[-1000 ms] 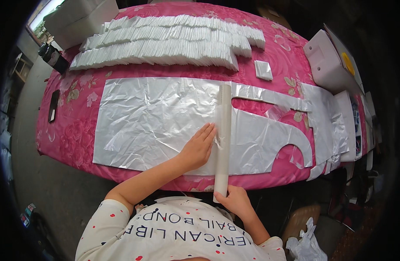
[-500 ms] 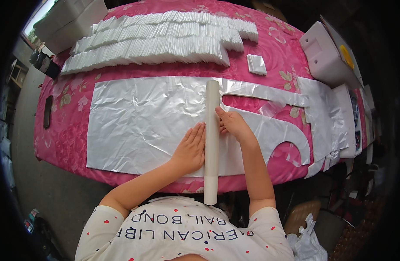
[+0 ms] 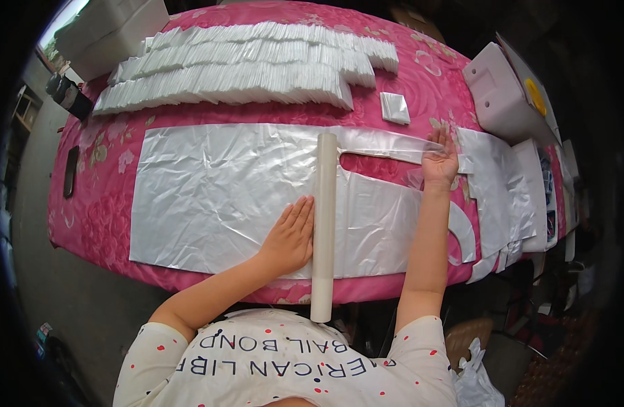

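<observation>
A large silvery-white plastic bag [image 3: 217,203] lies spread flat, its creased body at the left and its cut-out handles at the right. Across it, pointing toward me, rests a pale round tube [image 3: 323,224]; its near end juts past the table edge. My left hand [image 3: 289,236] lies flat on the bag with straight fingers, right against the tube's left side. Out at the end of the far handle strip [image 3: 383,144] is my right hand [image 3: 439,159], palm turned up and fingers stretched out, touching the film. The near handle is partly hidden behind my right forearm.
Rows of folded white bags [image 3: 224,74] fill the far side. One small folded packet [image 3: 394,108] lies apart from them. More flat bags [image 3: 495,190] are stacked at the right, near a white foam box [image 3: 498,88]. A phone [image 3: 71,171] and dark bottle [image 3: 69,96] stay left.
My right hand has left the tube's side and moved right and away from me to the end of the far handle strip. My left hand stays beside the tube.
</observation>
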A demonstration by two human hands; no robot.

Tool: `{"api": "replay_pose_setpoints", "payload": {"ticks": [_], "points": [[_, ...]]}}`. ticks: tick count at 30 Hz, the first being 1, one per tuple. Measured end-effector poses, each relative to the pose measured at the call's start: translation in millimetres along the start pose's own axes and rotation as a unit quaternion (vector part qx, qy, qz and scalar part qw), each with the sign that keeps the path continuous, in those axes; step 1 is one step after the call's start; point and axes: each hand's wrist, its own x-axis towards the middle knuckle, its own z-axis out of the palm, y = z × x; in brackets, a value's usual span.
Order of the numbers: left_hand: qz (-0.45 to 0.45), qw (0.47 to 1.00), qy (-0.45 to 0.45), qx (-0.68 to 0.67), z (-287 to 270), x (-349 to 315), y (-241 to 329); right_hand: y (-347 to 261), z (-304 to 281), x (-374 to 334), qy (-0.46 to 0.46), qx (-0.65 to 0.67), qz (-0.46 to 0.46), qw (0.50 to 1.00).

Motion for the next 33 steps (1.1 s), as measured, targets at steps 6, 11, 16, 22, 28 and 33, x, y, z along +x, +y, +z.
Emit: {"api": "replay_pose_setpoints", "payload": {"ticks": [6,11,16,22,28,33], "points": [[0.007,1.0,0.005,-0.015,-1,1,1,-87,34,13,0.014,-0.062,-0.157,0.986],[-0.002,1.0,0.014,-0.022,1,-1,-1,16,118,-73,-0.138,-0.191,-0.085,0.968],[0.011,0.996,-0.069,-0.051,-5,0,-4,194,143,-196,-0.365,-0.401,0.074,0.837],[0.027,0.999,0.043,0.015,19,2,-4,344,101,-277,-0.504,-0.64,0.006,0.581],[-0.007,0.991,0.092,-0.098,8,-2,-3,303,121,-312,-0.667,-0.589,0.055,0.453],[-0.116,0.861,0.144,-0.474,-16,19,-37,170,99,-271,-0.544,-0.607,-0.124,0.566]]}}
